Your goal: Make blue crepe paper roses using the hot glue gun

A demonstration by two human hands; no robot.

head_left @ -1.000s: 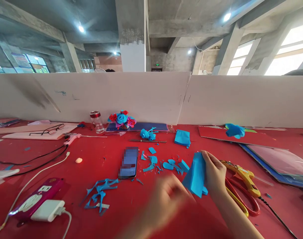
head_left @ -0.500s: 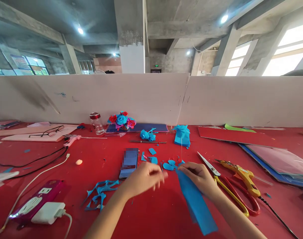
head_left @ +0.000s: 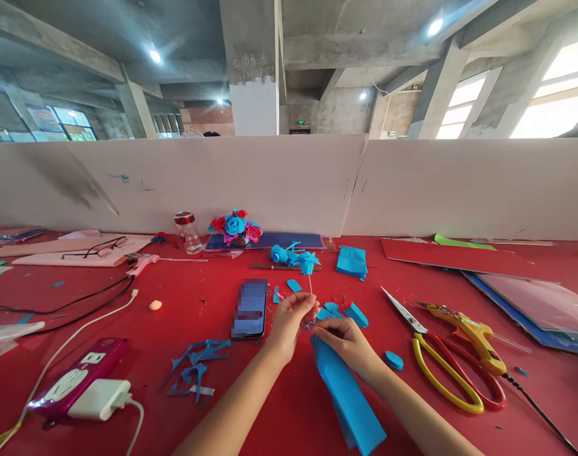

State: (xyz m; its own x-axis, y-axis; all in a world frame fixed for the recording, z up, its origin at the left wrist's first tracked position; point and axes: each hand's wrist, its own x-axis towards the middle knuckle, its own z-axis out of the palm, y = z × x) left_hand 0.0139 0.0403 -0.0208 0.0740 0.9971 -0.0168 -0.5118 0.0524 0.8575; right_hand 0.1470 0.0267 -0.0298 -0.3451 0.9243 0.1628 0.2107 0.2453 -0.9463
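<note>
My left hand (head_left: pixel 292 322) pinches the thin pale stem of a blue paper flower (head_left: pixel 309 262), which stands upright above the fingertips. Close beside it, my right hand (head_left: pixel 343 341) is closed on the top end of a long blue paper strip (head_left: pixel 348 399) hanging down toward me. The strip's top meets the stem's lower end, though the fingers partly hide the contact. Cut blue paper petals (head_left: pixel 330 310) and a small folded blue piece (head_left: pixel 356 315) lie just beyond my right hand. Another small blue piece (head_left: pixel 394 361) rests to its right.
Scissors (head_left: pixel 440 354) and a yellow glue gun (head_left: pixel 469 332) lie at right. Left of my hands are a phone (head_left: pixel 249 309), blue scraps (head_left: pixel 198 364) and a power strip (head_left: pixel 80 380). Behind stand a flower arrangement (head_left: pixel 235 227), a jar (head_left: pixel 188 233) and a folded blue paper stack (head_left: pixel 351 261).
My left hand, loose and blurred before, now grips the flower stem. The flower, the strip and my right hand have shifted left, uncovering small blue pieces on the table.
</note>
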